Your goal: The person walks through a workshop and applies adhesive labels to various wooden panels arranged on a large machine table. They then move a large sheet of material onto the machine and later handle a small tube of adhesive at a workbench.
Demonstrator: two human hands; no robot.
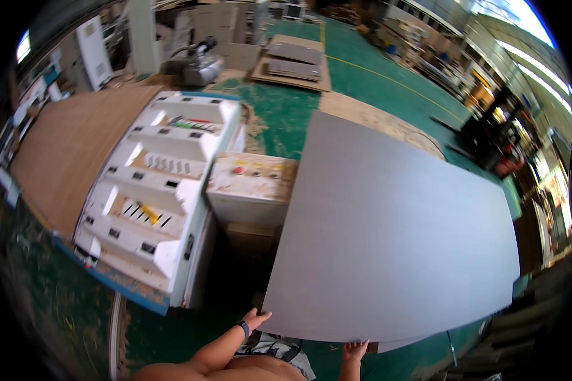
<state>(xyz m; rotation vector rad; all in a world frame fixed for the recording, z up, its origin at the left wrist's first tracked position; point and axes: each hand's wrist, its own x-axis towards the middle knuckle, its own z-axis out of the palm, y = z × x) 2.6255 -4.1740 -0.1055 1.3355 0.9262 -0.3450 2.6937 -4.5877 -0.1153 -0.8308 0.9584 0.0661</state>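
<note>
Green shop floor; both hands grip grey panel near edge.

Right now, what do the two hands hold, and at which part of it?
Both hold the large grey board by its near edge: the left hand at the near left corner, the right hand further along that edge.

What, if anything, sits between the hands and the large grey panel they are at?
Nothing visible. The left hand touches the near left corner of the large flat grey rectangular panel, and the right hand grips its near edge from below. Both hands meet the board directly.
</note>
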